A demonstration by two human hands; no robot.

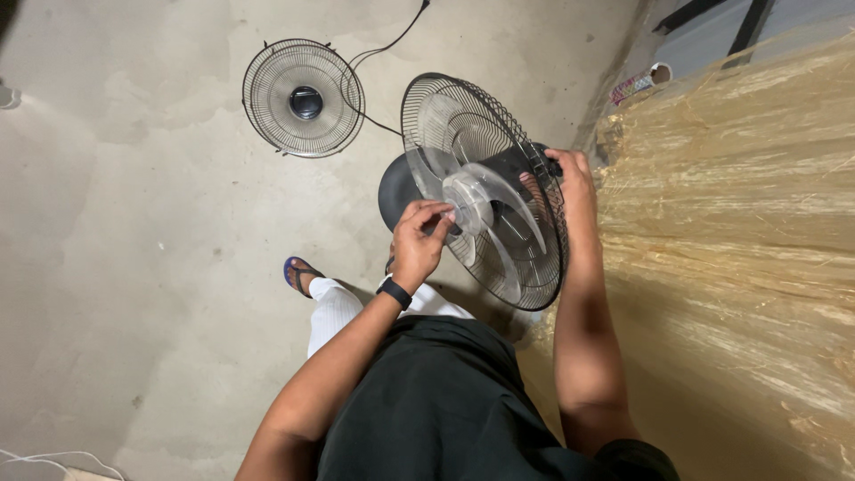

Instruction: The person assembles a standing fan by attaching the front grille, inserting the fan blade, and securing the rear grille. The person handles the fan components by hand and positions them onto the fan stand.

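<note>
Loose grille (304,98) behind fan (499,223) – straw (739,223) beside

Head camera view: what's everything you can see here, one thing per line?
Standing fan: one, black rear guard, at the centre, front guard off.
Fan blade: one, clear plastic, on the fan's hub.
Front guard: one, dark wire, flat on the concrete floor.
Power cord: one, black, across the floor at the top.
Straw-coloured fibre: a mass, at the right.
Wristband: one, black, left wrist.
Sandal: one, blue, on a foot.
Left hand: fingertips on the blade's hub.
Right hand: grips the fan's back.
</note>
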